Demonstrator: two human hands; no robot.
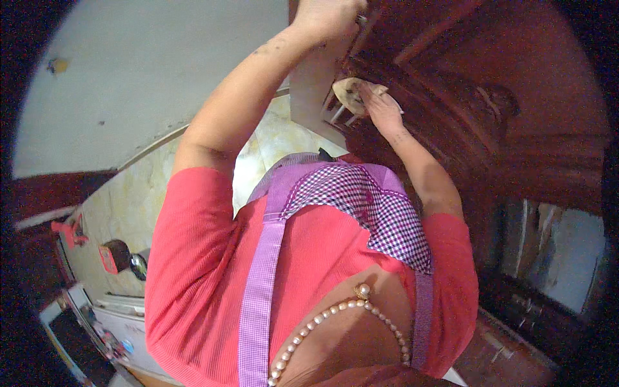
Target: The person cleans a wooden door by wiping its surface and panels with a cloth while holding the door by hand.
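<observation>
My right hand [385, 110] lies on a pale, dark-stained cloth [349, 94], pressing it against dark reddish-brown wooden furniture [411, 77] with carved mouldings. The fingers are stretched out over the cloth and partly blend with it. My left hand [331, 19] is raised at the top edge, with its fingers bent and partly cut off by the frame. A small shiny metal piece [361, 20] shows beside those fingers, near a narrow wooden edge. Whether the left fingers grip anything is hidden.
A pale wall [159, 63] rises on the left above a light, marbled tile floor [275, 126]. Farther back stand a small red-edged object [113, 256] and a white appliance-like box [128, 334]. A reflective panel [556, 251] is at right.
</observation>
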